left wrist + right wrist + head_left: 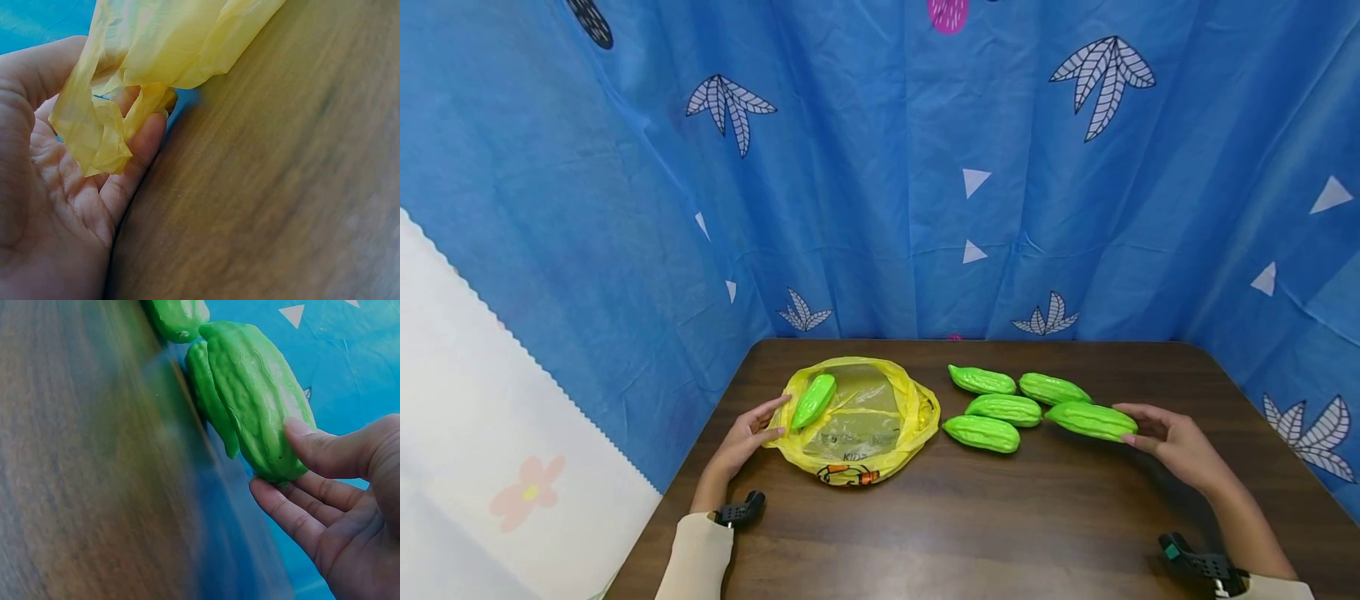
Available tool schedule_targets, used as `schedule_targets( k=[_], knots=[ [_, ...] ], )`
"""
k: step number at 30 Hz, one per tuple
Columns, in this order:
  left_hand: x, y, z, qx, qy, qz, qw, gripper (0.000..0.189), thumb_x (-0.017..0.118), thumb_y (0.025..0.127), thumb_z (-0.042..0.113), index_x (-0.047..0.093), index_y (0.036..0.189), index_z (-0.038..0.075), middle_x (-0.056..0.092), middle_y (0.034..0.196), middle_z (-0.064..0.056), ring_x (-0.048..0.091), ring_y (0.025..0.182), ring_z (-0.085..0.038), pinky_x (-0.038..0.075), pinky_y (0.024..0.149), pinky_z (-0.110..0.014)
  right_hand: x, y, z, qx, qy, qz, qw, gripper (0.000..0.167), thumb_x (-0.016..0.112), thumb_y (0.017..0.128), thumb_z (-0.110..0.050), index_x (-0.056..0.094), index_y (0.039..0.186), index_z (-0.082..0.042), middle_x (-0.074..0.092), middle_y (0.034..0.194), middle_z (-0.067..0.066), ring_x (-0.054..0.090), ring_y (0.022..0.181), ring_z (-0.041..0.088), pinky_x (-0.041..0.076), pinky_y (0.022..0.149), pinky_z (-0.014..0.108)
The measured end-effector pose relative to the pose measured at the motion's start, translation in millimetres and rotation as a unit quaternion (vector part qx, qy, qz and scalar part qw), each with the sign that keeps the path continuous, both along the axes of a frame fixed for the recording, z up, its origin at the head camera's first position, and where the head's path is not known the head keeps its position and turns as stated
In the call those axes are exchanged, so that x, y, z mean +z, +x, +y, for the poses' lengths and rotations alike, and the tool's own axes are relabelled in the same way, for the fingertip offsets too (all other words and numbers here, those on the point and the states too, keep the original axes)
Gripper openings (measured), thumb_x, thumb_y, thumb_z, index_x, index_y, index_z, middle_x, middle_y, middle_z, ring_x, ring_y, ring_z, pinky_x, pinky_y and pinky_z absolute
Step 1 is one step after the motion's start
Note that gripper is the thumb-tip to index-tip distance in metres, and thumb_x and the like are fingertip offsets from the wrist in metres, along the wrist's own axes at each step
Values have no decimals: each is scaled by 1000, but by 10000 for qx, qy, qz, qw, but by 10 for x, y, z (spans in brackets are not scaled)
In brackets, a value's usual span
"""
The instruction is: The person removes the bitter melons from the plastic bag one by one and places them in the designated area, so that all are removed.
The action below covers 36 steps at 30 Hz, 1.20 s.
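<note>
A bright green bitter melon (1092, 421) is held at its right end by my right hand (1180, 442); the right wrist view shows the thumb (319, 445) on one side and fingers beneath. My left hand (747, 437) pinches the left rim of a yellow plastic bag (917, 425), whose gathered edge (112, 137) lies between thumb and fingers in the left wrist view. The bag's mouth is spread wide, and one bitter melon (814, 402) lies inside at the left. Several more, including a front bitter melon (981, 433), lie grouped between the bag and my right hand.
Everything rests on a dark brown wooden table (970, 533). A blue patterned curtain (865, 183) hangs behind its back edge and along the sides. White cloth (490, 433) hangs at the left. A black strap device (1202, 564) is on my right wrist.
</note>
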<state>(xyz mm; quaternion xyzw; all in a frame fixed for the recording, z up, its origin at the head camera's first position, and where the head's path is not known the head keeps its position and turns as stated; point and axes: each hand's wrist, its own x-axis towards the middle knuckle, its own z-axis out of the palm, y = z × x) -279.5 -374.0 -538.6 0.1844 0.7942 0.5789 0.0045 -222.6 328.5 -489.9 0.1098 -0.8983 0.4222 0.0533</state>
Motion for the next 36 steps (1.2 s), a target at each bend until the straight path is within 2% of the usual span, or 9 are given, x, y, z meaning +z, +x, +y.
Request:
schedule_targets(
  k=[5, 14, 30, 33, 36],
  knots=[
    [-15, 7, -4, 42, -31, 50, 10000, 58, 68, 97, 8, 47, 151, 3, 40, 158, -21, 37, 142, -6, 36, 103, -11, -46, -6, -6, 35, -8, -145, 9999, 48, 70, 97, -11, 56, 139, 6, 57, 134, 33, 48, 100, -21, 57, 73, 24],
    [11, 14, -1, 43, 22, -122, 9999, 60, 68, 97, 11, 46, 152, 6, 38, 159, -17, 39, 135, 6, 37, 103, -12, -92, -40, -38, -21, 17, -270, 9996, 49, 70, 96, -12, 56, 140, 6, 56, 135, 33, 51, 98, -18, 57, 73, 25],
    [4, -4, 4, 19, 103, -113, 9999, 59, 69, 96, 8, 48, 152, 6, 39, 159, -17, 37, 138, 4, 35, 104, -12, -165, -62, -46, -64, 101, -338, 9994, 53, 71, 97, -19, 55, 141, 5, 56, 136, 32, 48, 97, -21, 57, 73, 25],
    [6, -6, 4, 13, 89, -112, 9999, 59, 69, 96, 8, 47, 152, 6, 39, 159, -17, 37, 137, 3, 36, 104, -12, -171, -66, -55, -160, 168, -385, 9990, 54, 71, 97, -21, 54, 141, 5, 56, 136, 32, 55, 99, -12, 57, 72, 25],
    [8, -10, 6, 21, 77, -118, 9999, 60, 69, 96, 9, 47, 152, 6, 40, 158, -17, 38, 137, 3, 37, 103, -13, -168, -69, -71, -248, 214, -403, 9986, 55, 70, 97, -22, 54, 142, 6, 56, 135, 33, 66, 106, 15, 57, 71, 25]
  ],
)
